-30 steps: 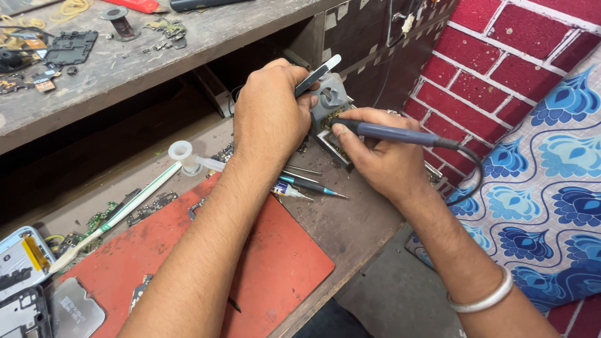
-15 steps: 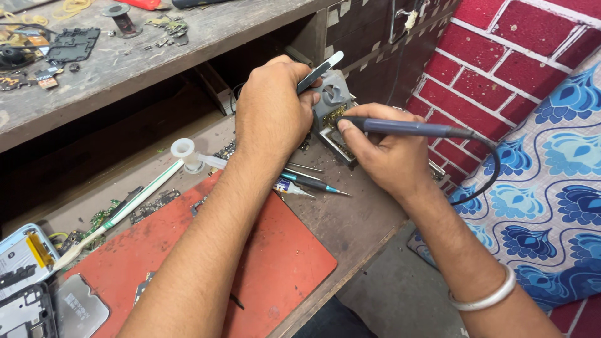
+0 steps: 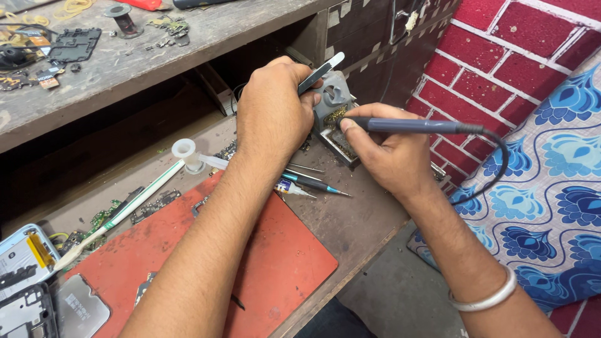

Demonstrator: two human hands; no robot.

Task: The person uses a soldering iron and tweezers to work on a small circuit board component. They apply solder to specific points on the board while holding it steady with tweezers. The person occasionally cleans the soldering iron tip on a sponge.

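Note:
My left hand [image 3: 272,116] is closed around metal tweezers [image 3: 320,72], whose silver end sticks out past my knuckles. My right hand [image 3: 388,150] grips a dark blue soldering iron [image 3: 413,125] like a pen, its black cable [image 3: 494,166] looping off to the right. The iron's tip pokes into the brass wool of a grey tip-cleaner stand [image 3: 332,100] at the bench's far right. Both hands meet over that stand. What the tweezers pinch, if anything, is hidden.
A red mat [image 3: 269,269] covers the bench front. On it and beside it lie screwdrivers [image 3: 313,184], a toothbrush [image 3: 119,213], a small white spool [image 3: 185,150], circuit boards [image 3: 100,219] and opened phones [image 3: 28,281]. An upper shelf [image 3: 94,69] holds parts. A red brick wall [image 3: 501,56] stands right.
My right hand has moved slightly left with the soldering iron, bringing its tip into the cleaner stand. My left hand stays in place with the tweezers.

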